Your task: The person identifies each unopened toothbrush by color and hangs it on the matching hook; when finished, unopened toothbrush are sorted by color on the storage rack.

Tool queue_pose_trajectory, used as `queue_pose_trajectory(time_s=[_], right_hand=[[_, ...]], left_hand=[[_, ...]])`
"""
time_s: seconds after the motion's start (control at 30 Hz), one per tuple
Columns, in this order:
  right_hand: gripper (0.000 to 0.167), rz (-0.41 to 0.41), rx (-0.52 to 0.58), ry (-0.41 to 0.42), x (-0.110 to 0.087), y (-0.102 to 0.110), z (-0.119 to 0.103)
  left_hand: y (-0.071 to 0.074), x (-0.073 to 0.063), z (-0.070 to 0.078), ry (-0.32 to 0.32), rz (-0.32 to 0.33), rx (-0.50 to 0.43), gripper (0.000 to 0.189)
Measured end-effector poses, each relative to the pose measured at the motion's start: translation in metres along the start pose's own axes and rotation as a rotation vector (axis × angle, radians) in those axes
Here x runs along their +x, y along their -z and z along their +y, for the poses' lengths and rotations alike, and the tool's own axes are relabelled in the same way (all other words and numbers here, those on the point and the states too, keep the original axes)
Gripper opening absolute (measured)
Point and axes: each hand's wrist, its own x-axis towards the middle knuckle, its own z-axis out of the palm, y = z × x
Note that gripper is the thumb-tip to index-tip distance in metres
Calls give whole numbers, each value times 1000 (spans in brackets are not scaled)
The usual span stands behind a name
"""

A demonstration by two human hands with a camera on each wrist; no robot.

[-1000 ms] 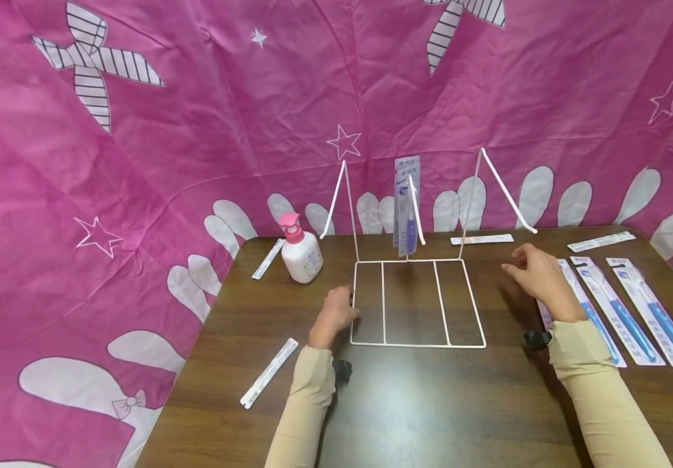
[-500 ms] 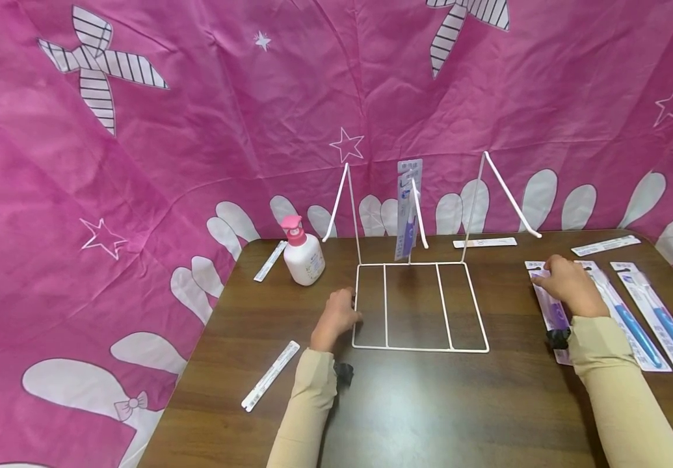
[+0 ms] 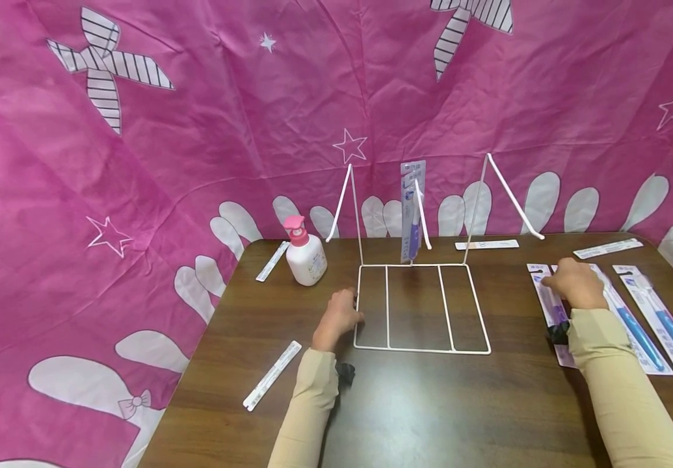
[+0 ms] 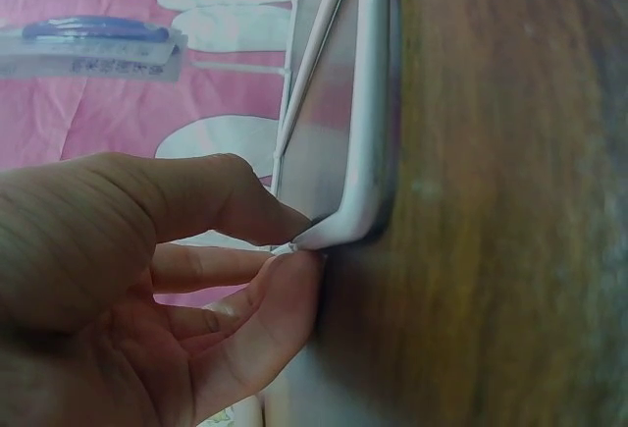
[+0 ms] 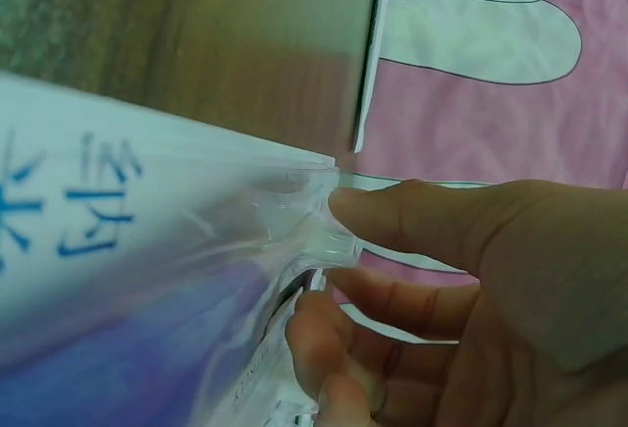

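Note:
My left hand (image 3: 338,316) pinches the left base bar of a white wire display rack (image 3: 421,351) between thumb and fingers. In the left wrist view the rack's bar (image 4: 368,103) runs up from those fingertips. On the right, my right hand (image 3: 576,285) is at the upper part of a packaged purple toothbrush (image 3: 557,314) lying on the table. The right wrist view has thumb and fingers on either side of its clear plastic cover (image 5: 324,221), pinching it. Packaged purple toothbrushes (image 3: 409,218) hang on the rack's middle hook.
Packaged blue toothbrushes (image 3: 672,325) lie right of my right hand, one partly hidden by it. A pink-topped pump bottle (image 3: 307,261) stands left of the rack. Slim white packets (image 3: 272,376) lie around the table (image 3: 418,416). A pink cloth (image 3: 225,130) hangs behind.
My right hand has moved right and down from beside the rack to the packaged purple toothbrush and pinches it. The left hand stays on the rack. The hanging packs swing slightly.

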Motion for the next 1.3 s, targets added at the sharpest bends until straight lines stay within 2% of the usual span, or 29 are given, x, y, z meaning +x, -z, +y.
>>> queue_pose_trajectory(time_s=[0.17, 0.5, 0.8, 1.03, 1.3], right_hand=[[33, -9, 3, -39, -3, 0, 1], [41, 82, -2, -56, -4, -3, -2], [42, 89, -2, -73, -7, -8, -4], [33, 120, -23, -54, -14, 2, -12], [37, 177, 29, -41, -27, 13, -22]], left_hand=[[-2, -1, 0, -18, -3, 1, 26], [-4, 0, 1, -7, -6, -14, 28], [-5, 1, 1, -11, -9, -11, 27], [-4, 1, 0, 5, -9, -12, 29], [-2, 2, 1, -12, 4, 30, 31]])
